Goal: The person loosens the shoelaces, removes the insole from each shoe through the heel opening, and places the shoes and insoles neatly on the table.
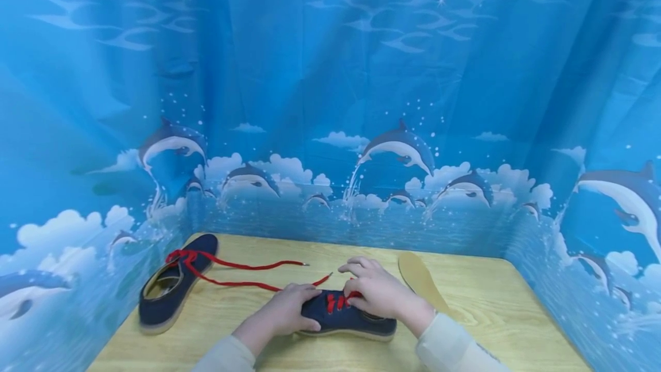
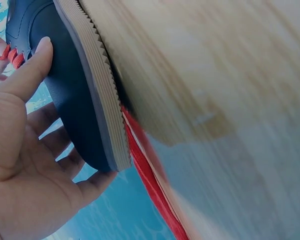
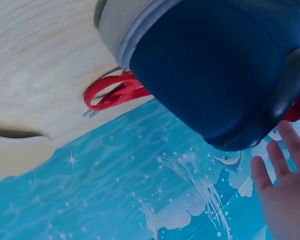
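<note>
A dark navy shoe (image 1: pixel 356 321) with a pale ridged sole lies on the table, toe to the left. My left hand (image 1: pixel 289 310) grips its toe, thumb on the near side and fingers round the far side, as the left wrist view of the shoe (image 2: pixel 72 100) shows. Red shoelace (image 1: pixel 331 303) crosses the eyelets. Over the shoe's opening, my right hand (image 1: pixel 381 289) pinches the red lace between thumb and forefinger, its other fingers raised. In the right wrist view the heel (image 3: pixel 210 75) hides most of that pinch.
A second navy shoe (image 1: pixel 164 306) stands at the left, its red laces (image 1: pixel 248 267) trailing right across the table (image 1: pixel 248 317). A tan insole (image 1: pixel 422 280) lies behind my right hand. A blue dolphin-print curtain (image 1: pixel 330 90) encloses the back and sides.
</note>
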Demonstrator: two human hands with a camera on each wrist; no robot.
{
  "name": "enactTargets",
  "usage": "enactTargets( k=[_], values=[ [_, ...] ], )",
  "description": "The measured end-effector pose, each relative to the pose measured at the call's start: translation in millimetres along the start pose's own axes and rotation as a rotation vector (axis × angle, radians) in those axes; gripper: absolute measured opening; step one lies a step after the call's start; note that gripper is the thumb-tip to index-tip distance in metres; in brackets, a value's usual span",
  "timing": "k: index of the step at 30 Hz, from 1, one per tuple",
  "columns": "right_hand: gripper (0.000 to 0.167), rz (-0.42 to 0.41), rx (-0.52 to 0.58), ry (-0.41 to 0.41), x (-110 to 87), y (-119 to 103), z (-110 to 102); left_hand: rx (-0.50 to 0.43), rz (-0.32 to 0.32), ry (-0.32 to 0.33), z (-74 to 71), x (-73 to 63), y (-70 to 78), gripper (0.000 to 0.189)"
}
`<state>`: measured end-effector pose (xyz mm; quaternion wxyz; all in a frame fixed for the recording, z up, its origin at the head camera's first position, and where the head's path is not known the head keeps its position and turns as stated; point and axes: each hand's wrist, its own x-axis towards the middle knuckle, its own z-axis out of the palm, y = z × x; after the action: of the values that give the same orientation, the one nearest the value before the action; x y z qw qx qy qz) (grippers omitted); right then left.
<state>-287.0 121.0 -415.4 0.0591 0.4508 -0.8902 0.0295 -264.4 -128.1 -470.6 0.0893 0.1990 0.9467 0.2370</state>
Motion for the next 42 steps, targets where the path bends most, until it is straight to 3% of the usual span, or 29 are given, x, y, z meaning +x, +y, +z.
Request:
enactTargets(
  k=[6,10,14,17,23,25,33,42],
  values=[
    [0.016,-0.078,-0.166,0.132,1.4,1,9,-0.003,0.008,0.002,1.9,0.1,-1.7,0.075],
    [0.012,-0.072,-0.184,0.176,1.3,0,13,-0.002,0.006,-0.003,2.5,0.6,-2.5,0.075],
    [0.005,-0.013,-0.078,0.161,-0.1,-1,16,0.0,0.012,-0.004,2.2,0.7,-2.4,0.075],
    [0.008,0.056,0.041,0.17,-0.5,-2,15,-0.001,0.013,-0.003,2.0,1.0,-2.5,0.075],
    [0.017,0.221,0.327,0.349,3.8,0,4,0.021,-0.006,-0.013,1.6,2.9,-0.8,0.075],
    [0.018,0.259,0.367,0.383,4.5,2,-1,0.028,-0.009,-0.014,1.8,3.9,-0.2,0.076],
    [0.014,0.268,0.412,0.243,-4.0,-1,-7,0.016,-0.017,-0.021,0.8,4.7,0.2,0.075],
    [0.012,0.208,0.395,0.178,-11.0,-9,6,0.033,0.023,0.004,2.7,4.6,-4.2,0.076]
  ],
)
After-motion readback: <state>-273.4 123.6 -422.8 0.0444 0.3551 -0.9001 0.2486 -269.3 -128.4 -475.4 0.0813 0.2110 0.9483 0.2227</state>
